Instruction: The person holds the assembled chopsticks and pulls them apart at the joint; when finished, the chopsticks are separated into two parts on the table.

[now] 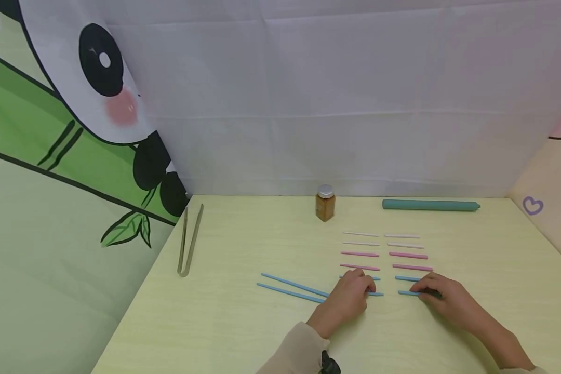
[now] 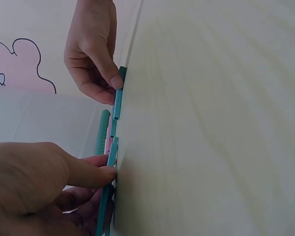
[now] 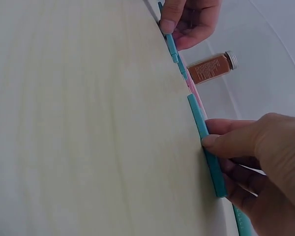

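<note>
The left hand pinches a blue stick, and the right hand pinches another blue stick — both well in from the back edge of the table. Pink sticks lie farther back — then a jar near that edge.

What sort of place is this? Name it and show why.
Probably a screened-off tabletop workspace, perhaps indoors: a table, a creased white sheet behind it, and a cartoon print to the left.
</note>
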`<state>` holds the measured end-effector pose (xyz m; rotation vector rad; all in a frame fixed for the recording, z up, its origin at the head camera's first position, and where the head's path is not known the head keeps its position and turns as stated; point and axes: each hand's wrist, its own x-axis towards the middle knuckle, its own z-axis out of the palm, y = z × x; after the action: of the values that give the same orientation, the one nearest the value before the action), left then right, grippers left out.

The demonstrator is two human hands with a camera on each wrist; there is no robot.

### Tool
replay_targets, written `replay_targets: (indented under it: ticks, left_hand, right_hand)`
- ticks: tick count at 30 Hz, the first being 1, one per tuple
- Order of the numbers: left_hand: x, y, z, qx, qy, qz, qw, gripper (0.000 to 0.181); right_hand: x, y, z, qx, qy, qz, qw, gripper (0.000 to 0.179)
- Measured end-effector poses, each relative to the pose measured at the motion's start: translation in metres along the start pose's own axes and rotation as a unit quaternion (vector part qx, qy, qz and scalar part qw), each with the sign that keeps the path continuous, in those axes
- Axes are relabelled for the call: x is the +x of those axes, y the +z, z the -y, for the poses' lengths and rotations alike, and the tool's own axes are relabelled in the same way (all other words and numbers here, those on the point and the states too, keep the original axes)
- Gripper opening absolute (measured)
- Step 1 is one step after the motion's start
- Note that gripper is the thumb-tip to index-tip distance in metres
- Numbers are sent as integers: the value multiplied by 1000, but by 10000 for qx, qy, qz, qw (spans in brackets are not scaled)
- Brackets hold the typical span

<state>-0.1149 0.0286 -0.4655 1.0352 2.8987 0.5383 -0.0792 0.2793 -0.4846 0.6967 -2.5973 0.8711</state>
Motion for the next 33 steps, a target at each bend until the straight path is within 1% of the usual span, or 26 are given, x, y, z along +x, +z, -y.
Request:
replay_targets:
  ticks: [3, 8, 15, 21, 24, 26, 28, 31, 33]
  left_hand:
    - [1, 0, 0, -1, 20, -68, 10000, 15]
    - [1, 1, -1, 62, 86, -150, 9998, 15]
    - [1, 0, -3, 184, 81, -186, 9996, 15]
    - [1, 0, -5, 285, 56, -184, 9994, 14]
    - [-1, -3, -4, 320, 68, -204, 9993, 12]
    - [-3, -8, -2, 282, 63, -247, 9993, 9]
    - [-6, -15, 2, 114, 10, -267, 9996, 8]
    - [-10, -30, 13, -437, -200, -248, 9985, 7]
    - [-13, -41, 24, -858, -385, -248, 9953, 7]
  right_hand:
    - [0, 0, 0, -24, -37, -19, 10000, 34]
    - [0, -1, 0, -157, 48, 27, 9999, 33]
    - [-1, -1, -1, -329, 129, 71, 9994, 34]
    - [-1, -1, 0, -372, 162, 81, 9991, 35]
    - [1, -1, 3, -378, 106, 78, 9992, 33]
    - [3, -2, 5, -401, 63, 58, 9992, 32]
    - [7, -2, 9, -418, 44, 50, 9991, 32]
    - [16, -2, 16, -376, 122, 35, 9992, 31]
    - [22, -1, 21, -335, 143, 18, 9993, 30]
